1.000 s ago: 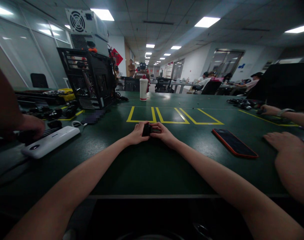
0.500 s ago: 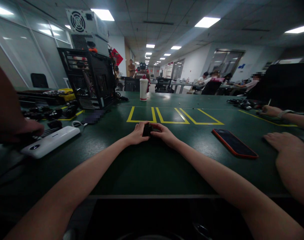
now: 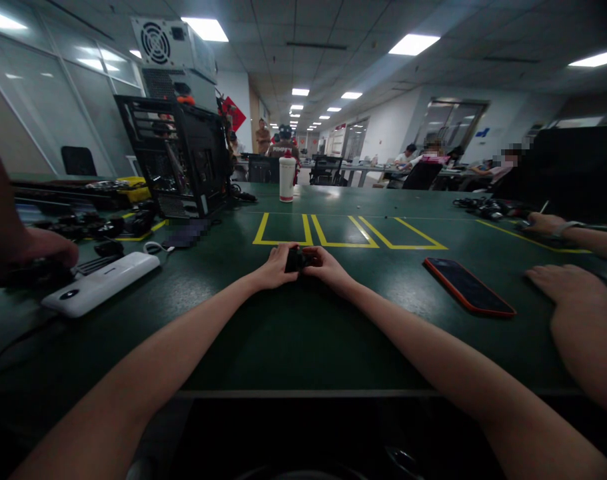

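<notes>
Between my two hands is a small black object (image 3: pixel 294 261), boxy in outline and too dark to tell its kind. My left hand (image 3: pixel 274 268) grips it from the left, thumb in front and fingers behind. On the other side, my right hand (image 3: pixel 325 268) has its thumb and bent fingers closed at the object's right end. Both hands are low over the green table (image 3: pixel 303 333), just short of the yellow tape outlines (image 3: pixel 328 247). Part of the object is covered by my fingers.
Left are a white power strip (image 3: pixel 103 283), an open computer case (image 3: pixel 183 160) and a co-worker's hand (image 3: pixel 48 250). A white cup (image 3: pixel 286 179) stands beyond the tape. To the right lie an orange-edged phone (image 3: pixel 469 287) and another person's hands (image 3: pixel 568 283).
My right fingers have shifted slightly on the black object, and more of it shows between my hands. The co-worker's hand at left has moved a little left.
</notes>
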Tool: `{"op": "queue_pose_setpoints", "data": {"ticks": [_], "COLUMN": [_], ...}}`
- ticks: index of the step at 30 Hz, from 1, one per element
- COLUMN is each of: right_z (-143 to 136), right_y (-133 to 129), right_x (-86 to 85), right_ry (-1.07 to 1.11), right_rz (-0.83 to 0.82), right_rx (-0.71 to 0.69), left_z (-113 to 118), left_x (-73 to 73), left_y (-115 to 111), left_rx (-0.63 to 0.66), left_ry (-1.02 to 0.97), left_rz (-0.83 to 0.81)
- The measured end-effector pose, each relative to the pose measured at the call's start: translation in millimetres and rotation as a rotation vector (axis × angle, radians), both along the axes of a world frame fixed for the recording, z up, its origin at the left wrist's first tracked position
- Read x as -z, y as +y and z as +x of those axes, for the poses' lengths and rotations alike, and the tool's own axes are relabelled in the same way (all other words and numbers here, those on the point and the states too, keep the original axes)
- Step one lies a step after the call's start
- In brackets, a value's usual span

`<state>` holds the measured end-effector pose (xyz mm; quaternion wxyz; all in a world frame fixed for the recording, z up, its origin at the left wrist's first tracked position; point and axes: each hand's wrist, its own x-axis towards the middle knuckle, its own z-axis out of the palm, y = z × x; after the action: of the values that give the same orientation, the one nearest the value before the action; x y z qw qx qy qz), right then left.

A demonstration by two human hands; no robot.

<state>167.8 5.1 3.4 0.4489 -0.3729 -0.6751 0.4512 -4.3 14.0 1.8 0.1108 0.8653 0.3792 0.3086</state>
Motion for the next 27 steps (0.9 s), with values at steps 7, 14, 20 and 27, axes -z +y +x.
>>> {"op": "queue_pose_setpoints", "data": {"ticks": [7,14,20,27], "right_z": [4,6,9,15], "right_y": [2,-7,-6,-3], "right_x": [5.0,0.3,1.0,0.2], "right_ry": [-0.311,-0.56,-0.677,-0.731], "right_rz": [0.183,0.313,0.383,0.338], "right_rx": [0.104,0.113,0.142,0.199], "left_z": [3,5,2,0], "left_x": [1.8,6.6,10.7,6.9], "left_y": [9,16,15,15], "left_rx": [-0.002,-0.025,-0.043,-0.122], "left_ry": [0.015,-0.036,-0.167,-0.147], "left_rz": [-0.02,-0.063,-0.045,-0.121]}}
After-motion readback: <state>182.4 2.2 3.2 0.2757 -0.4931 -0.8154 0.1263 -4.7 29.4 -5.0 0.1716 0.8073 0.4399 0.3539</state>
